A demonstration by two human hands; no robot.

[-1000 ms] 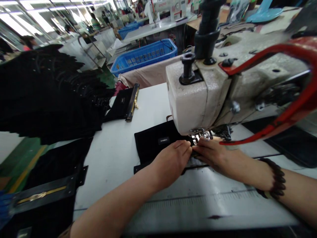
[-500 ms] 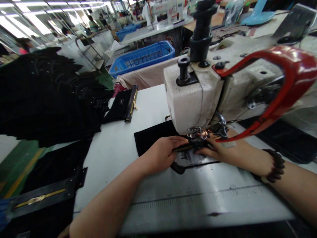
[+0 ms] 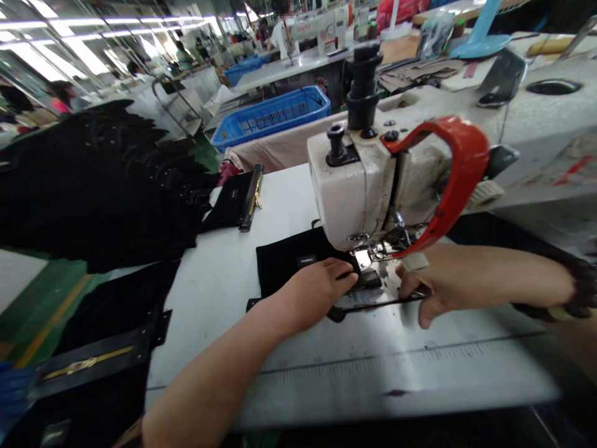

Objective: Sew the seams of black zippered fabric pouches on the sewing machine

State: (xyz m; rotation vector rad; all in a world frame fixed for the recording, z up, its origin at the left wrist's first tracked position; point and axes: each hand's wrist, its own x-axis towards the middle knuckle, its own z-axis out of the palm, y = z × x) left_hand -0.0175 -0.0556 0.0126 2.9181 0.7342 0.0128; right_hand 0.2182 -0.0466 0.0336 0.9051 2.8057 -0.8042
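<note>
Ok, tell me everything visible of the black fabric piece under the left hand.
The black fabric piece looks like matte cloth, with a small dark label bearing pale lettering. It lies roughly flat on the white table, its right end near the presser foot. The left hand rests on it, hiding part.

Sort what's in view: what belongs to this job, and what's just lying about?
Belongs:
- machine
- black cloth, at the machine
- zipped piece and black stack, probably; both black like the cloth

Just lying about, it seems:
- blue basket
- blue stand
</note>
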